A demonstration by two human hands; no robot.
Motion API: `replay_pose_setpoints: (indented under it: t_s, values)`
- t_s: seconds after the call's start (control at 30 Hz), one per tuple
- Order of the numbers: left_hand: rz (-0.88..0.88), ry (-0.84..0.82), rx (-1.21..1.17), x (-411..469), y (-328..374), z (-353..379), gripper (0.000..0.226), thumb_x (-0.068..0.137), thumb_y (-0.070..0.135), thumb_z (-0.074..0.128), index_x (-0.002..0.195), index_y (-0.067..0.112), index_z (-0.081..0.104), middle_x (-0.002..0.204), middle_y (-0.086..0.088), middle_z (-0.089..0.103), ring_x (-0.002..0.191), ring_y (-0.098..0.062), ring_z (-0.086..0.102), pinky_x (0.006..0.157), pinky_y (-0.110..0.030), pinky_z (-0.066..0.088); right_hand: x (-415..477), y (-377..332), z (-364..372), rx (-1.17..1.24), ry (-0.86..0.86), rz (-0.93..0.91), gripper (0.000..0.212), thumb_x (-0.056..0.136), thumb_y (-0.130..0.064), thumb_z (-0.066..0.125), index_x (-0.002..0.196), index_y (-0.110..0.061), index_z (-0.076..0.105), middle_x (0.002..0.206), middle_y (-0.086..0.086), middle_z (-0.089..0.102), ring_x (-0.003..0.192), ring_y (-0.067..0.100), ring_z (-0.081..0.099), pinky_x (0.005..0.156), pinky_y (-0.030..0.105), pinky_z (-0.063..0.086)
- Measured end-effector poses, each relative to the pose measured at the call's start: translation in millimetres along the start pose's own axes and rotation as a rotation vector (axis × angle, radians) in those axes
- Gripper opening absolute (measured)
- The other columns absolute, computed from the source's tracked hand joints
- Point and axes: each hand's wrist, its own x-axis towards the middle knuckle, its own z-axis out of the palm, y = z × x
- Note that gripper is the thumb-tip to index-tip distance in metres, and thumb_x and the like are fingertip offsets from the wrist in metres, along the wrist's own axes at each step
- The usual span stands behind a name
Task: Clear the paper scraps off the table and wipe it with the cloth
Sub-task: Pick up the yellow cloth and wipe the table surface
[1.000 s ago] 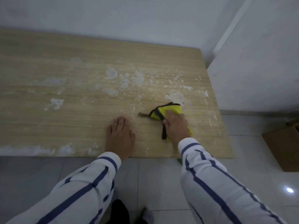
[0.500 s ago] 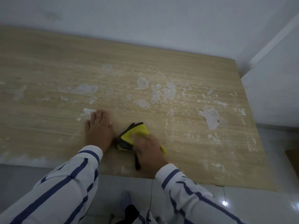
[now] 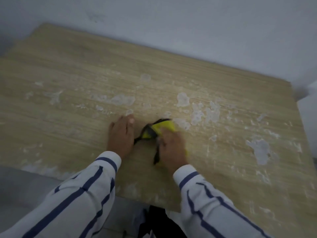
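A yellow cloth with black trim (image 3: 163,127) lies bunched on the light wooden table (image 3: 68,69). My right hand (image 3: 171,146) presses down on the near half of the cloth and covers it. Just left of the cloth, my left hand (image 3: 121,135) rests flat on the wood with its fingers together, holding nothing. White, patchy scraps and smears (image 3: 197,112) spread over the table beyond and to the right of my hands, with a larger patch (image 3: 260,150) near the right edge.
A pale wall (image 3: 188,31) runs along the table's far edge. The near table edge (image 3: 130,197) gives way to grey tiled floor (image 3: 22,191). More white residue (image 3: 44,170) lines the front left edge.
My right hand has slid the cloth leftward across the table from the right side to beside my left hand, then a little forward. The view has swung left and closer.
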Motion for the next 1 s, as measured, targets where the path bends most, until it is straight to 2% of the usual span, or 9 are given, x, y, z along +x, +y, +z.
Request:
replay_pose_setpoints:
  t_s: [0.1, 0.2, 0.27, 0.33, 0.4, 0.5, 0.6, 0.73, 1.0]
  values:
    - [0.127, -0.027, 0.128, 8.3, 20.5, 15.1, 0.068, 0.092, 0.052, 0.01, 0.141, 0.015, 0.038, 0.147, -0.009, 0.038, 0.138, -0.028, 0.03, 0.115, -0.049, 0.016, 35.3, 17.7, -34.1, 0.106, 0.129, 0.124, 0.05, 0.097, -0.04, 0.038, 0.136, -0.01, 0.044, 0.135, 0.013, 0.052, 0.122, 0.032, 0.047, 0.1, 0.035, 0.037]
    - [0.345, -0.165, 0.284, 12.2, 54.9, 42.9, 0.064, 0.09, 0.046, 0.012, 0.144, 0.017, 0.031, 0.153, -0.007, 0.027, 0.142, -0.028, 0.018, 0.114, -0.049, 0.009, 52.3, 26.6, -56.1, 0.322, 0.229, 0.236, 0.038, 0.1, -0.029, 0.036, 0.132, -0.014, 0.05, 0.135, 0.005, 0.053, 0.122, 0.022, 0.049, 0.094, 0.022, 0.033]
    - [0.455, -0.255, 0.351, 16.7, 76.1, 61.2, 0.056, 0.092, 0.041, 0.025, 0.144, 0.019, 0.032, 0.154, -0.008, 0.025, 0.143, -0.029, 0.014, 0.115, -0.053, 0.012, 63.6, 39.5, -62.9, 0.27, 0.357, 0.318, 0.031, 0.097, -0.015, 0.039, 0.123, -0.012, 0.057, 0.131, 0.006, 0.056, 0.121, 0.023, 0.05, 0.097, 0.026, 0.036]
    - [0.488, -0.384, 0.445, 23.7, 86.3, 78.2, 0.059, 0.093, 0.045, 0.035, 0.147, 0.023, 0.023, 0.157, -0.005, 0.012, 0.145, -0.027, 0.003, 0.115, -0.053, 0.004, 71.7, 53.0, -58.2, 0.149, 0.376, 0.315, 0.029, 0.092, -0.006, 0.042, 0.113, -0.011, 0.062, 0.124, 0.009, 0.06, 0.116, 0.027, 0.052, 0.1, 0.034, 0.039]
    - [0.494, -0.46, 0.55, 36.6, 88.3, 89.2, 0.065, 0.092, 0.054, 0.029, 0.149, 0.027, 0.013, 0.158, -0.002, 0.003, 0.145, -0.025, -0.004, 0.114, -0.052, -0.002, 77.3, 61.9, -50.0, 0.04, 0.369, 0.275, 0.027, 0.088, -0.004, 0.046, 0.107, -0.01, 0.065, 0.123, 0.01, 0.06, 0.115, 0.03, 0.052, 0.101, 0.04, 0.041]
    - [0.544, -0.436, 0.57, 56.0, 87.1, 95.0, 0.063, 0.092, 0.053, 0.014, 0.149, 0.026, 0.014, 0.158, -0.001, 0.007, 0.145, -0.022, 0.002, 0.115, -0.049, 0.004, 85.9, 65.3, -42.5, 0.0, 0.383, 0.307, 0.024, 0.087, -0.005, 0.05, 0.107, -0.011, 0.064, 0.128, 0.01, 0.056, 0.119, 0.032, 0.047, 0.102, 0.045, 0.036]
    - [0.495, -0.413, 0.559, 78.4, 83.5, 90.8, 0.055, 0.098, 0.045, 0.02, 0.148, 0.024, 0.015, 0.158, 0.0, 0.006, 0.145, -0.019, 0.001, 0.116, -0.046, 0.004, 100.2, 56.8, -36.2, 0.011, 0.39, 0.329, 0.024, 0.089, -0.012, 0.051, 0.111, -0.011, 0.061, 0.131, 0.01, 0.053, 0.123, 0.032, 0.043, 0.103, 0.048, 0.033]
    - [0.301, -0.332, 0.488, 123.1, 62.7, 68.0, 0.05, 0.1, 0.035, 0.023, 0.148, 0.021, 0.018, 0.158, 0.0, 0.006, 0.145, -0.019, 0.001, 0.116, -0.044, 0.003, 114.6, 29.9, -23.0, 0.001, 0.365, 0.261, 0.029, 0.087, -0.02, 0.046, 0.112, -0.013, 0.06, 0.13, 0.009, 0.053, 0.123, 0.032, 0.043, 0.1, 0.05, 0.031]
    - [-0.048, -0.067, 0.387, 180.9, -70.1, -65.3, 0.048, 0.1, 0.028, 0.025, 0.146, 0.016, 0.025, 0.157, -0.004, 0.011, 0.145, -0.02, 0.005, 0.117, -0.041, 0.005, 143.2, -69.3, 39.0, -0.085, 0.216, 0.187, 0.03, 0.092, -0.025, 0.049, 0.119, -0.015, 0.056, 0.14, 0.007, 0.044, 0.131, 0.029, 0.034, 0.107, 0.046, 0.023]
